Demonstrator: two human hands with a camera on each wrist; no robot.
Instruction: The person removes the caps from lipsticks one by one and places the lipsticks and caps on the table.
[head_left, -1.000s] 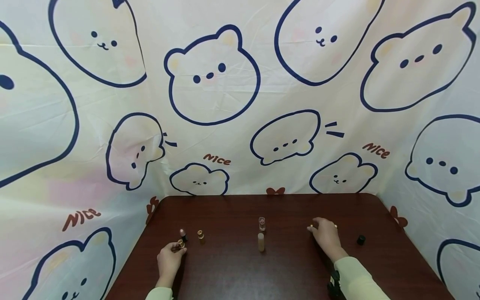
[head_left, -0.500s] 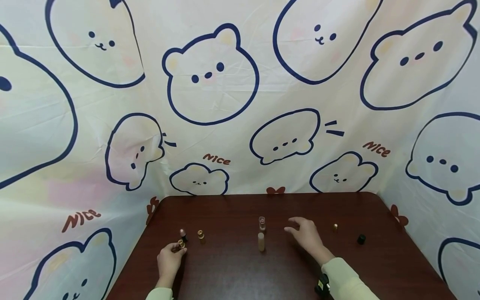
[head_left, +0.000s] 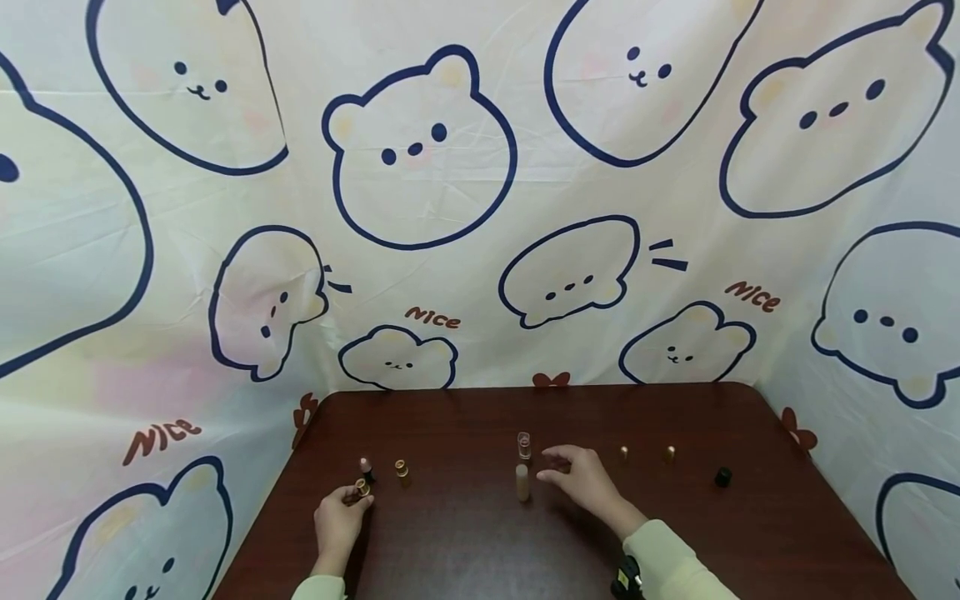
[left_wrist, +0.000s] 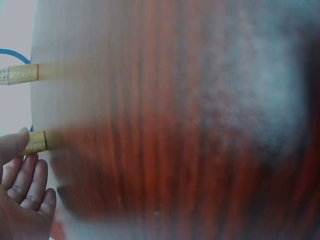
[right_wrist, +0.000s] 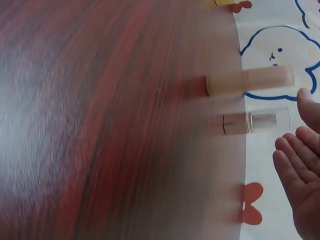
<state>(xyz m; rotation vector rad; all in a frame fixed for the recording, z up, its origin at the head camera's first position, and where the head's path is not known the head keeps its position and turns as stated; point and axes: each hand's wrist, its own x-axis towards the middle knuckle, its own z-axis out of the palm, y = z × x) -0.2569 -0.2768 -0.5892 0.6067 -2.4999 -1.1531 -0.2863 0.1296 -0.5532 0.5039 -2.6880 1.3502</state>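
Observation:
At the table's left side my left hand (head_left: 337,525) pinches a short gold lipstick tube (left_wrist: 36,142) between thumb and fingers. Just behind it stands a lipstick (head_left: 365,467) with a pale pink tip and dark base. A second gold tube (head_left: 402,472) is upright to the right of these. My right hand (head_left: 588,482) hovers mid-table, thumb and fingers apart, nothing between them. Its fingertips are just right of a clear-topped tube (head_left: 524,447) and a beige tube (head_left: 522,483), both upright. In the right wrist view these two tubes lie beyond the fingers.
Right of my right hand stand two small gold pieces, one nearer (head_left: 624,452) and one farther (head_left: 671,454). A black cap (head_left: 722,477) sits near the right edge of the brown table (head_left: 450,550). A cartoon-printed cloth (head_left: 480,350) encloses its back and sides.
My right hand has moved left from the small gold pieces to beside the two middle tubes, uncovering both pieces. My left hand stays in place with the gold tube.

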